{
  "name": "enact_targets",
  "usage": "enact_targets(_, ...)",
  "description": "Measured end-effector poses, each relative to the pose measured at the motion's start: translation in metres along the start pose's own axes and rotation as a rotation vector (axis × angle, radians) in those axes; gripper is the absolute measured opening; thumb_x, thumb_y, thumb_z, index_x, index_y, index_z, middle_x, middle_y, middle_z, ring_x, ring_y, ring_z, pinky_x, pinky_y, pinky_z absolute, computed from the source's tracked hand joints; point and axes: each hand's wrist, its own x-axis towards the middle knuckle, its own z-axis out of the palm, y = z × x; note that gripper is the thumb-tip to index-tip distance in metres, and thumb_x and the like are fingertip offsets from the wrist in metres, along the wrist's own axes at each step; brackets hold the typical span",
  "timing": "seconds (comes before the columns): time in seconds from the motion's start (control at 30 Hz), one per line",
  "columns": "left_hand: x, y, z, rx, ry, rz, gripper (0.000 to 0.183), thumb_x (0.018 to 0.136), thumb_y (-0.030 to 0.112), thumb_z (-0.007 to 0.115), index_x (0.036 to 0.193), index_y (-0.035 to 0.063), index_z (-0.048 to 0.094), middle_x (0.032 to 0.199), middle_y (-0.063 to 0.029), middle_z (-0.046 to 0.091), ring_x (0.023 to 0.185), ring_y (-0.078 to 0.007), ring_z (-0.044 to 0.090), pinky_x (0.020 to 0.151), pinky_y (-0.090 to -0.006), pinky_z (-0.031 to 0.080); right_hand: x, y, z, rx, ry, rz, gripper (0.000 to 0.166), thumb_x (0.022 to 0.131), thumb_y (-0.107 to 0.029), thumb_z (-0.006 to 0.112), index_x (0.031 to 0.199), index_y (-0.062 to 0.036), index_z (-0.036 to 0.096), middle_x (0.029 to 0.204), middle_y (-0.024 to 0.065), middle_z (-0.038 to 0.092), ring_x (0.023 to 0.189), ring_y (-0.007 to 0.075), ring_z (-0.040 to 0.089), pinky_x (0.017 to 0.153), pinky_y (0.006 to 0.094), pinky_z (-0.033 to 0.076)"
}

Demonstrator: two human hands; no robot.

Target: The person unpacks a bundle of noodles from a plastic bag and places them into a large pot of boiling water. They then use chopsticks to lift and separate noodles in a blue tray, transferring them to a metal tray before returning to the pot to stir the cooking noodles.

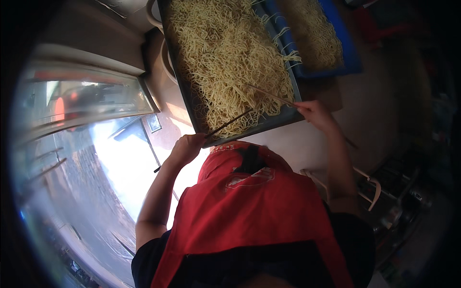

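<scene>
A heap of pale noodles [237, 61] fills most of a dark metal tray [264, 126]. At the tray's near left corner, my left hand [187, 148] is closed around a dark chopstick [228, 124], whose tip reaches into the noodles. My right hand [315, 114], by the near right corner, grips a brown chopstick [273, 96]; its tip lies on the noodle heap and its other end sticks out behind the hand. Some noodle strands hang over the tray's right edge.
A blue tray [351, 54] with more noodles adjoins on the right. Round pale containers [166, 59] stand against the left side. A glass pane [93, 100] is at far left, and a dark stove-like appliance [392, 194] stands lower right.
</scene>
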Motion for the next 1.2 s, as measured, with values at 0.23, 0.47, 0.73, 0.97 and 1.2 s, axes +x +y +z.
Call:
enact_targets(0.23,-0.003,-0.006,0.017,-0.016,-0.017,0.001,0.023,0.092,0.023,0.047,0.099,0.0096,0.065,0.088,-0.0210,0.066,0.084,-0.0396,0.064,0.073,-0.0451,0.052,0.018,0.013,0.055,-0.179,0.063,-0.072,0.027,0.092,-0.015,0.056,0.116,-0.0044,0.063,0.076,0.0121,0.065,0.069,0.0211,0.062,0.064,0.0344,0.047)
enact_targets(0.47,-0.001,-0.009,0.030,0.054,-0.010,0.026,0.022,0.091,0.021,0.047,0.097,0.0093,0.064,0.087,-0.0200,0.067,0.084,-0.0388,0.064,0.070,-0.0458,0.052,0.032,-0.068,0.031,0.222,0.333,-0.325,0.034,0.095,-0.018,0.058,0.126,-0.0032,0.058,0.076,-0.0002,0.057,0.066,0.0056,0.046,0.061,0.0261,0.042)
enact_targets(0.73,-0.012,-0.011,0.042,0.059,0.074,0.114,0.020,0.090,0.020,0.047,0.090,0.0087,0.063,0.082,-0.0193,0.066,0.078,-0.0383,0.065,0.066,-0.0468,0.052,0.027,-0.029,0.030,-0.190,0.262,-0.300,0.030,0.096,-0.014,0.054,0.125,-0.0037,0.059,0.088,0.0064,0.068,0.075,0.0085,0.058,0.069,0.0251,0.046)
enact_targets(0.97,-0.015,-0.024,0.012,-0.009,0.335,-0.042,0.022,0.093,0.020,0.046,0.097,0.0071,0.064,0.081,-0.0225,0.065,0.078,-0.0422,0.063,0.066,-0.0493,0.051,0.004,-0.020,0.007,-0.223,0.065,-0.097,0.031,0.095,-0.013,0.053,0.125,-0.0078,0.060,0.092,0.0143,0.067,0.081,0.0193,0.063,0.073,0.0312,0.048)
enact_targets(1.2,0.060,-0.009,0.008,-0.186,0.508,0.187,0.021,0.092,0.018,0.051,0.101,0.0060,0.066,0.079,-0.0210,0.065,0.076,-0.0373,0.064,0.067,-0.0418,0.050,0.036,-0.045,0.080,-0.217,0.182,-0.135,0.030,0.093,-0.017,0.057,0.122,-0.0119,0.063,0.087,0.0150,0.066,0.077,0.0197,0.064,0.069,0.0310,0.049)
